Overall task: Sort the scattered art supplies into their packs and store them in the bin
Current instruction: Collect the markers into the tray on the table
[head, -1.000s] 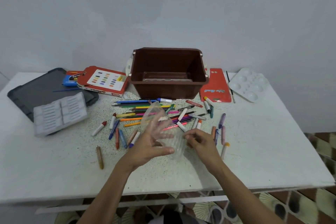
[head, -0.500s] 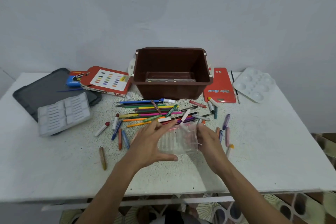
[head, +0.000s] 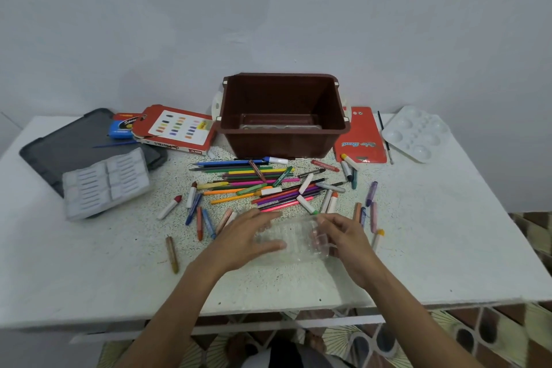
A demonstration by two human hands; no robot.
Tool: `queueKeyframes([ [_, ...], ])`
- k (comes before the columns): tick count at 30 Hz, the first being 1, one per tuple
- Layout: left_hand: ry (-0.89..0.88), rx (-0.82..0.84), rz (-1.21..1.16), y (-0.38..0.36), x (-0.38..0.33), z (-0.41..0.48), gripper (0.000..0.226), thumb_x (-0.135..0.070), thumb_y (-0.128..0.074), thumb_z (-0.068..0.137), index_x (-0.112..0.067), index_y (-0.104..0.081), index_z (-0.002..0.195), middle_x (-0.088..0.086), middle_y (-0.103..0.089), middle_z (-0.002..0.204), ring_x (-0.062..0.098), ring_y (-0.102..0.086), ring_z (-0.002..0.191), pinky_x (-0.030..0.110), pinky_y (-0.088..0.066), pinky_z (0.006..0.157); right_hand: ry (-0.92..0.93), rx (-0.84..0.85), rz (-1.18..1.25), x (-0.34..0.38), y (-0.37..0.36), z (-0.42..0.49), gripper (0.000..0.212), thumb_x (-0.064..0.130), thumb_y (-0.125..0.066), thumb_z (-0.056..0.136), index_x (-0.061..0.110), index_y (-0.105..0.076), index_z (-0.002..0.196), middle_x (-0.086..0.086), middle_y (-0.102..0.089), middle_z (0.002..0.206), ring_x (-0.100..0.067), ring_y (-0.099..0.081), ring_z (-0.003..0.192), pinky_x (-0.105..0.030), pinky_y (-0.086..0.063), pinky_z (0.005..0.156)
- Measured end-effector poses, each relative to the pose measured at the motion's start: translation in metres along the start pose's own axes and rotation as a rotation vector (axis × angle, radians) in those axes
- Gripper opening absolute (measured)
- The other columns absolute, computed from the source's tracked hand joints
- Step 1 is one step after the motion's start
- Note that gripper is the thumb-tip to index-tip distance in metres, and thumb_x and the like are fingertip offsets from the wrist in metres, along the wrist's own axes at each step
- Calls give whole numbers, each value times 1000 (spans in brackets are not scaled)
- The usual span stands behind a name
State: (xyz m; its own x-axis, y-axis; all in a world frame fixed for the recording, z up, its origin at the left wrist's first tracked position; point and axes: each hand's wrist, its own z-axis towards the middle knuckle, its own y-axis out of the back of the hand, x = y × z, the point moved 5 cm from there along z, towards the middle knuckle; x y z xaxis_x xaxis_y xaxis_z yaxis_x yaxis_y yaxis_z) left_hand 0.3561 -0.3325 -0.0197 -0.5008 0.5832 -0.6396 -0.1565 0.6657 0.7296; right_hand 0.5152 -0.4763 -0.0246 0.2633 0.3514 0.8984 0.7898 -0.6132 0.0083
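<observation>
A clear plastic pack tray [head: 294, 243] lies on the white table [head: 433, 248] in front of me. My left hand [head: 248, 239] holds its left end, thumb along the near side and fingers spread over the top. My right hand [head: 343, 237] pinches its right end. Just beyond lies a pile of coloured pencils and markers [head: 263, 185], with crayons [head: 206, 221] scattered to the left and right. The brown bin [head: 282, 116] stands at the back centre with a clear tray on its floor.
A grey lid [head: 68, 143] and a white ridged crayon tray [head: 106, 182] lie at the left. A red crayon box [head: 176, 130] and a blue box [head: 121, 128] sit behind them. A red pack [head: 361, 137] and a white paint palette [head: 415, 133] lie right of the bin.
The clear tray was tilted up in my left hand a second ago. Both hands have lowered it flat onto the table, and my right hand has taken its right end.
</observation>
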Motion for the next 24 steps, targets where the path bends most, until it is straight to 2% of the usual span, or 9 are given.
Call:
queueKeyframes([
  [4,-10,-111,73,4,9,4,26,-43,-52,98,-37,-63,122,-24,-55,105,-2,-53,98,46,-23,116,-38,-12,30,-6,0,-1,22,30,-57,97,18,-73,107,-5,-74,87,-18,-66,71,-31,-49,65],
  [6,-1,-164,40,3,12,6,19,-39,-56,97,-32,-69,109,-21,-61,97,-2,-57,87,50,-34,110,-35,-13,74,-6,-2,-2,24,32,-59,96,18,-71,111,-10,-74,92,-23,-67,74,-35,-52,68],
  [8,20,-232,-8,3,15,7,13,-35,-61,95,-28,-70,101,-19,-64,88,-2,-60,79,47,-42,103,-33,-7,130,-7,-4,-2,26,28,-64,94,14,-67,115,-12,-72,88,-27,-67,74,-40,-55,73],
  [11,68,-283,-73,0,12,3,7,-30,-64,93,-28,-66,100,-18,-65,82,-1,-63,70,33,-33,110,-41,24,184,-8,-8,-3,29,17,-66,93,15,-60,121,-18,-73,93,-30,-68,75,-43,-57,78],
  [14,136,-238,-261,-8,5,-2,24,-17,-62,95,-26,-57,117,-6,-64,94,7,-69,69,1,-39,80,-49,59,189,-9,-13,-6,37,6,-63,93,20,-54,126,-15,-74,95,-28,-69,74,-40,-59,74],
  [16,126,-214,-347,-14,2,-3,44,-13,-62,94,-34,-47,129,-4,-59,100,10,-70,69,14,-54,69,-37,80,113,-10,-18,-7,42,2,-60,94,21,-51,131,-10,-75,91,-24,-70,74,-32,-57,66],
  [18,135,-173,-356,-19,3,-3,63,-16,-65,91,-45,-34,139,-6,-55,102,12,-68,67,28,-55,59,-18,108,31,-10,-23,-7,44,1,-56,96,25,-49,133,-10,-75,93,-24,-72,78,-29,-55,63],
  [21,141,-190,-355,-19,3,0,75,-33,-67,91,-51,-19,146,-8,-56,102,12,-66,72,28,-51,62,20,145,-51,-8,-24,-4,44,5,-51,100,33,-49,134,-11,-73,93,-24,-69,76,-32,-56,66],
  [24,144,-289,-398,-10,7,3,67,-42,-61,94,-48,-23,149,-13,-57,106,14,-67,80,32,-57,69,58,179,-181,-7,-22,0,39,7,-50,101,26,-58,134,-6,-69,84,-15,-57,67,-28,-49,63],
])
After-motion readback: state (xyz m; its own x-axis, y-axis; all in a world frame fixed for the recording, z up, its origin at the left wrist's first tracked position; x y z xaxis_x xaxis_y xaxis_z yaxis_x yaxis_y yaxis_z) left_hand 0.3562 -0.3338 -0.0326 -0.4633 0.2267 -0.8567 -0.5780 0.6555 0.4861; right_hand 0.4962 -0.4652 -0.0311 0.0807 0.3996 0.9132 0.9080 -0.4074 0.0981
